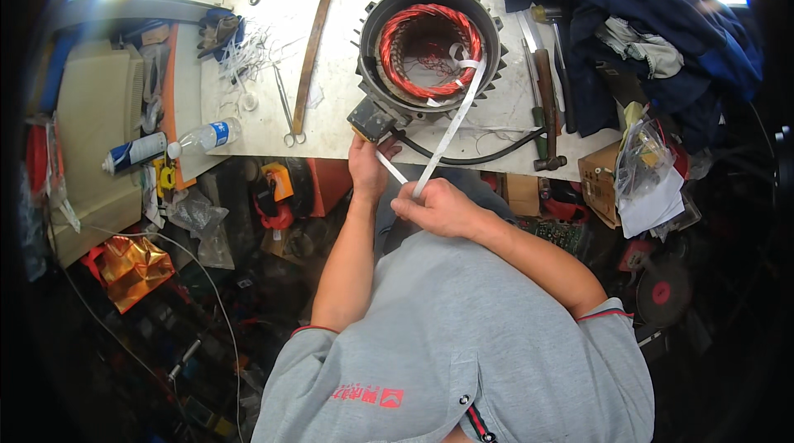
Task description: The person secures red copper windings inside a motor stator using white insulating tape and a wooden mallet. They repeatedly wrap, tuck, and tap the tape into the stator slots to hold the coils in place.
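A motor stator with red copper windings [395, 71] sits inside a round, finned, dark housing [369, 79] on the bench. White binding tape [453, 124] loops around the winding's right side and runs down toward me as a long strip. My right hand [434, 205] pinches this strip below the bench edge. From there the strip continues up to my left hand [368, 168], whose curled fingers close around its other part. That hand is right beside the dark terminal box [372, 119] on the housing; some of its fingertips are hidden there. A black cable [471, 160] trails right from the box.
Right of the housing lie a hammer [546, 104], other hand tools and dark blue clothing [653, 13]. To the left are a wooden stick [318, 50], long scissors [285, 108], white tape scraps [246, 54], a plastic bottle [205, 137] and a spray can [136, 152].
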Demonstrator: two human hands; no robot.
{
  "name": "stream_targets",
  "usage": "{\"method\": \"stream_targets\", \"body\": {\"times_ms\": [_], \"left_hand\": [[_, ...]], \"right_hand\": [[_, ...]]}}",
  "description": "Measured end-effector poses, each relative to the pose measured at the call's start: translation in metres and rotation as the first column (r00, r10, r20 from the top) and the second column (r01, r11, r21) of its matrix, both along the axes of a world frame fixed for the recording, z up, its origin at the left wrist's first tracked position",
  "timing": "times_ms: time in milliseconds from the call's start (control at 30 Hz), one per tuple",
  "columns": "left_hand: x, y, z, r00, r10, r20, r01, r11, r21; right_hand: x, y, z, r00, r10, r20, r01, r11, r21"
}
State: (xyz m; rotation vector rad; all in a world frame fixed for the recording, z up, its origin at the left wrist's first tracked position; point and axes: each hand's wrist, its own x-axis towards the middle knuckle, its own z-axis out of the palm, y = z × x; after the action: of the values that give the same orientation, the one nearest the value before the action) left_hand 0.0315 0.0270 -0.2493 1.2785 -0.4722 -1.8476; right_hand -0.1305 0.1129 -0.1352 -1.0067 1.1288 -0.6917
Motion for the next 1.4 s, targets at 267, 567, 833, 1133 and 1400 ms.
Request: {"method": "stream_targets", "body": {"times_ms": [267,567,833,1133,1400], "left_hand": [[0.009,-0.021,-0.003,0.988,0.083,-0.133,-0.026,0.922,0.386],[-0.011,-0.001,-0.005,0.943,0.218,-0.251,-0.044,0.830,0.556],[-0.035,0.044,0.043,0.869,-0.424,-0.255,0.495,0.739,0.457],[-0.037,0.043,0.061,0.734,-0.501,-0.459,0.641,0.735,0.222],[-0.057,0.038,0.062,0.797,-0.563,-0.219,0.601,0.701,0.384]], "right_hand": [[0.013,-0.022,0.004,0.998,0.010,-0.056,-0.010,1.000,-0.005],[-0.003,0.005,-0.007,0.998,-0.055,0.043,0.044,0.972,0.229],[-0.064,0.047,0.055,0.963,-0.239,-0.128,0.149,0.862,-0.485],[-0.172,0.116,0.150,0.866,-0.394,0.309,0.394,0.917,0.066],[-0.219,0.116,0.211,0.791,-0.374,0.484,0.581,0.706,-0.405]]}}
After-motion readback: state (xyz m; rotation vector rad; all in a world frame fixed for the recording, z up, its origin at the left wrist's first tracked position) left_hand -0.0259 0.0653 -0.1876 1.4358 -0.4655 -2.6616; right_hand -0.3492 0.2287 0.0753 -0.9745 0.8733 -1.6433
